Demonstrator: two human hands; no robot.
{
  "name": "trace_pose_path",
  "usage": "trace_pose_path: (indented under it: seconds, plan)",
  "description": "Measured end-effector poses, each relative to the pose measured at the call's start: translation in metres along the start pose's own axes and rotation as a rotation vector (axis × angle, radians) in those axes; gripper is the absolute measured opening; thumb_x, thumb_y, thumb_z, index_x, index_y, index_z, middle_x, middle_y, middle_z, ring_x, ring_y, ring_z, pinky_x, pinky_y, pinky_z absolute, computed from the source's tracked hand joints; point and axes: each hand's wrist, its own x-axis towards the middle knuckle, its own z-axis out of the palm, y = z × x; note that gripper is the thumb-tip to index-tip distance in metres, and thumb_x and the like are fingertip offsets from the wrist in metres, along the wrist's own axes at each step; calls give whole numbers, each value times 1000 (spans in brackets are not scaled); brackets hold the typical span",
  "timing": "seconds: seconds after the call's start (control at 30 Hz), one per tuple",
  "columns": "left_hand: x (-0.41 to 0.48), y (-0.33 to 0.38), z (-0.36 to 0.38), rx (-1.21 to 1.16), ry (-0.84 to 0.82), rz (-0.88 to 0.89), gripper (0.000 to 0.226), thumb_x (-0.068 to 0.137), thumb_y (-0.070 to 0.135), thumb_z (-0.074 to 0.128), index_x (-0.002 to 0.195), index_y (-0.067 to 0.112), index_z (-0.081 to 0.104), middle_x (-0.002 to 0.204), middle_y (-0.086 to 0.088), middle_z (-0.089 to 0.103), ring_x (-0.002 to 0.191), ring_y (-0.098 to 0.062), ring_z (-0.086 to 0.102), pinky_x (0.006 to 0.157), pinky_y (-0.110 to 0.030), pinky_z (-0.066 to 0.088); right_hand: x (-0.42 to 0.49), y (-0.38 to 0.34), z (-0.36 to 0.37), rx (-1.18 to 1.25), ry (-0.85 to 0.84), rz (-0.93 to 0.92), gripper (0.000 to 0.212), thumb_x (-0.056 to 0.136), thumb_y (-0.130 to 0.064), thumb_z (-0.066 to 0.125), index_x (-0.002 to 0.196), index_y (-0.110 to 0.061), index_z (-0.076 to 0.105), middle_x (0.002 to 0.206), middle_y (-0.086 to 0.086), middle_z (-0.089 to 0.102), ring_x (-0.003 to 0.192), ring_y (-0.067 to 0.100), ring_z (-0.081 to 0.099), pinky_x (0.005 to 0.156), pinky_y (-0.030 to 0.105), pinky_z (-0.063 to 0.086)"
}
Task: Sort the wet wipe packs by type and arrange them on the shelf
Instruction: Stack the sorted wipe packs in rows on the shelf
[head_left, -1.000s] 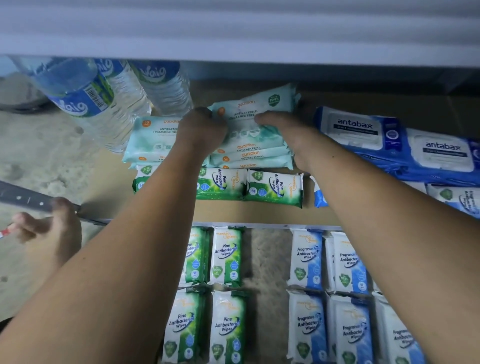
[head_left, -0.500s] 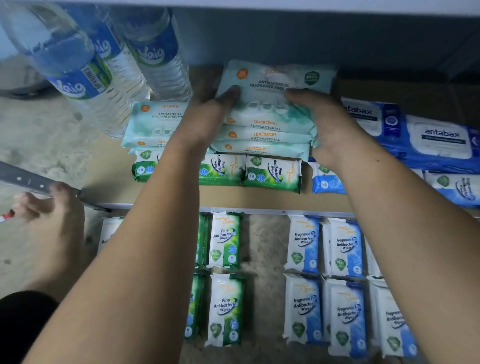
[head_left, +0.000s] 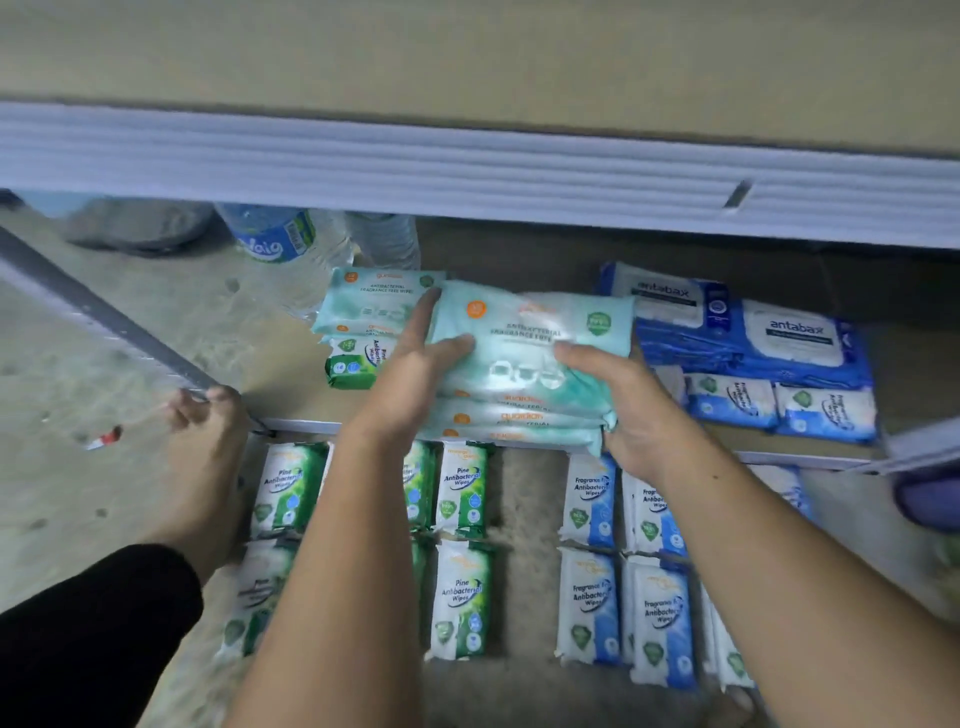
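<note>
Both hands are clamping onto a stack of teal packs (head_left: 524, 358) right now (looks like four or so, the top one reading "antibacterial fragrance free"). The left hand (head_left: 415, 387) is gripping the stack's left end, with the thumb lying across the top pack and the index finger pointing up along its edge. The right hand (head_left: 636, 410) is wrapping around the right end, thumb on top and fingers curling underneath. The stack is sitting over the front edge of the shelf (head_left: 301, 426), and I honestly can't tell whether it's resting on the board or hanging just above it. Just beside it at the back left a second teal pile (head_left: 371, 301) is lying flat, with some green Pine packs (head_left: 353, 366) in front of that pile. Over on the right the big blue antabax packs (head_left: 727, 325) are taking up the back of the shelf, and small blue Fragrance Free packs (head_left: 779, 405) are lining up in front of them. Down on the floor more green packs (head_left: 462, 488) and more blue packs (head_left: 589, 603) are lying in rows, green on the left, blue on the right. Water bottles (head_left: 280, 239) are standing at the shelf's far left, partly hiding behind the upper shelf rail (head_left: 467, 171), and a bare foot (head_left: 208, 457) is planting itself by the shelf's front left corner.
</note>
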Motion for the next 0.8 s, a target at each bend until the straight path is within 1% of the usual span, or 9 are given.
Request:
trace_pose_path:
  seconds: [0.13, 0.2, 0.27, 0.33, 0.37, 0.5, 0.57, 0.67, 0.8]
  plan:
    - [-54, 7, -3, -64, -27, 34, 78, 81, 29, 68, 146, 57, 34, 153, 16, 45, 129, -16, 57, 113, -47, 41, -50, -5, 8, -51, 10, -127, 77, 68, -22, 88, 136, -33, 55, 117, 2, 74, 104, 28, 73, 98, 55, 54]
    - [-81, 16, -4, -62, -18, 80, 76, 89, 22, 63, 146, 61, 31, 156, 17, 39, 130, -13, 56, 113, -44, 42, -78, -8, 15, -107, 32, -199, 96, 71, -27, 89, 143, -60, 36, 125, -8, 71, 108, 20, 72, 99, 47, 54]
    - [-110, 27, -5, -43, -7, 123, 74, 97, 16, 57, 145, 64, 28, 157, 23, 33, 132, -7, 53, 112, -39, 43, -107, -15, 25, -140, 20, -266, 98, 80, -27, 83, 136, -77, 20, 134, -14, 63, 109, 9, 70, 90, 34, 58]
    - [-138, 41, -6, -9, -15, 149, 69, 99, 18, 55, 144, 64, 31, 153, 28, 36, 132, 0, 50, 107, -30, 45, -135, -22, 33, -142, 1, -315, 95, 89, -22, 74, 142, -73, 14, 131, -20, 60, 103, 0, 69, 77, 20, 58]
    - [-152, 47, -6, -10, -19, 147, 66, 99, 18, 55, 144, 62, 34, 150, 27, 42, 129, -2, 54, 103, -28, 48, -147, -24, 36, -151, -5, -330, 93, 90, -23, 73, 144, -71, 15, 130, -20, 61, 103, 0, 69, 77, 21, 59]
    - [-197, 80, -3, 2, 18, 190, 58, 100, 11, 53, 142, 51, 44, 128, 24, 64, 109, 1, 66, 79, -15, 53, -194, -40, 50, -184, 3, -378, 76, 73, -51, 82, 131, -74, 38, 140, -12, 59, 121, 16, 64, 103, 46, 52]
    - [-212, 93, -2, 29, 67, 229, 56, 99, 16, 57, 141, 51, 47, 127, 20, 66, 109, -2, 68, 84, -21, 54, -211, -52, 56, -150, 5, -397, 64, 77, -41, 79, 128, -67, 47, 129, -9, 68, 111, 17, 70, 99, 45, 54]
    - [-229, 117, 1, 103, 153, 295, 56, 86, 37, 60, 136, 60, 48, 132, 21, 63, 119, -7, 63, 103, -41, 49, -232, -74, 64, -151, -20, -458, 65, 88, -28, 72, 141, -51, 44, 123, -10, 71, 104, 13, 72, 93, 39, 57]
    - [-237, 157, 5, 186, 239, 383, 53, 79, 45, 55, 125, 70, 47, 124, 34, 62, 114, 12, 57, 96, -26, 46, -245, -112, 76, -152, -25, -510, 62, 87, -31, 74, 137, -55, 46, 119, -16, 71, 107, 12, 71, 100, 45, 54]
